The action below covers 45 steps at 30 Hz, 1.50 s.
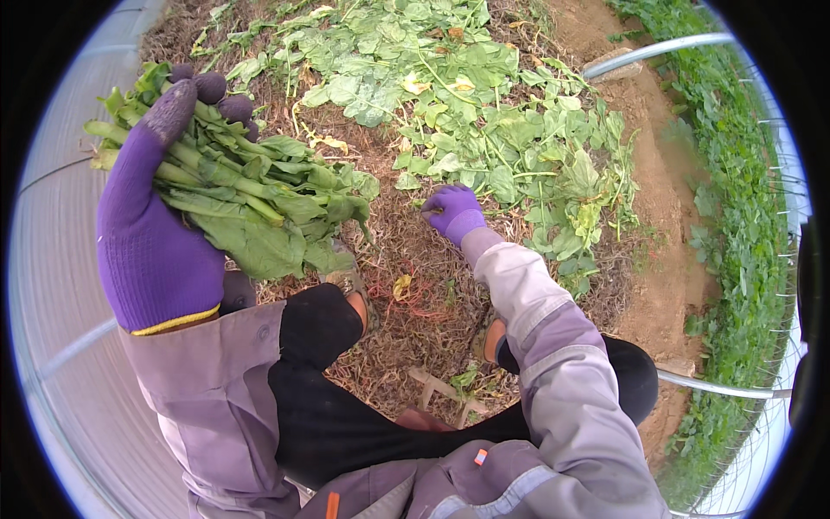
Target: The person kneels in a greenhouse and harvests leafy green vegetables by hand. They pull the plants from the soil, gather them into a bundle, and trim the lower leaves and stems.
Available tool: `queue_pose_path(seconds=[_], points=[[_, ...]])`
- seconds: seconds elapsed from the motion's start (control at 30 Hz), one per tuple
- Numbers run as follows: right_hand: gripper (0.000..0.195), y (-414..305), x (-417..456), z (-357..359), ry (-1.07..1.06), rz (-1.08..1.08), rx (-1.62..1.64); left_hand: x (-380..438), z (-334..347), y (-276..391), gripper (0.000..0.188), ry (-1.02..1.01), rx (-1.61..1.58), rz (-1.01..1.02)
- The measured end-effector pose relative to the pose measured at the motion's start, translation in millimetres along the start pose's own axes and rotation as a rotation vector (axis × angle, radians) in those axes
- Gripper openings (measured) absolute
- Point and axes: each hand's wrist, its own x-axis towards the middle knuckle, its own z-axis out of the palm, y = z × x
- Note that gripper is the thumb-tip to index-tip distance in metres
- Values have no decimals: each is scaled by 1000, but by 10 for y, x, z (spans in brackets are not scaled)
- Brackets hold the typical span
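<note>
A thick bunch of leafy greens (266, 201) with pale green stalks is gripped in my left hand (152, 227), which wears a purple knitted glove with dark coated fingertips. The stalk ends stick out past the fingers on the left, and the leaves droop to the right. My right hand (455, 209), gloved in purple too, reaches low over the dry straw (415, 253) at the near edge of a spread of cut green leaves (467, 123). Its fingers are curled, with a bit of yellow-green at their tips; whether they hold it is unclear.
Bare soil (661, 259) runs along the right, beside a row of growing green plants (733, 227). Metal hoop pipes (661, 53) arch in there. Plastic sheeting (71, 259) walls the left side. My bent knees (318, 324) frame the straw, where a yellow leaf (402, 287) lies.
</note>
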Motion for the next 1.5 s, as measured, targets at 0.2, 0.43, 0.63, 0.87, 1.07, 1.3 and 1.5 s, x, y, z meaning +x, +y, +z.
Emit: queue_pose_path(seconds=[0.2,0.43,0.63,0.87,1.07,1.3,1.5], points=[[34,-469,-174,-1382,324,84,949,-8,85,-40,33,-56,16,-196],[35,-1408,-908,-2717,366,-129,1000,-117,459,-324,30,-310,-22,-609],[34,-1718,-1555,-2786,398,-68,917,-384,803,-391,31,-477,-296,-739],[29,-1488,-1717,-2730,458,-2,869,-407,945,-440,54,-641,-279,-657],[30,-1398,-1760,-2680,385,-23,860,-362,1013,-473,57,-624,-163,-453],[40,-1154,-1833,-2760,153,-59,898,-248,963,-544,46,-516,-140,-418],[43,-105,-1661,-2400,-128,253,363,48,771,-399,35,-333,-278,-255]])
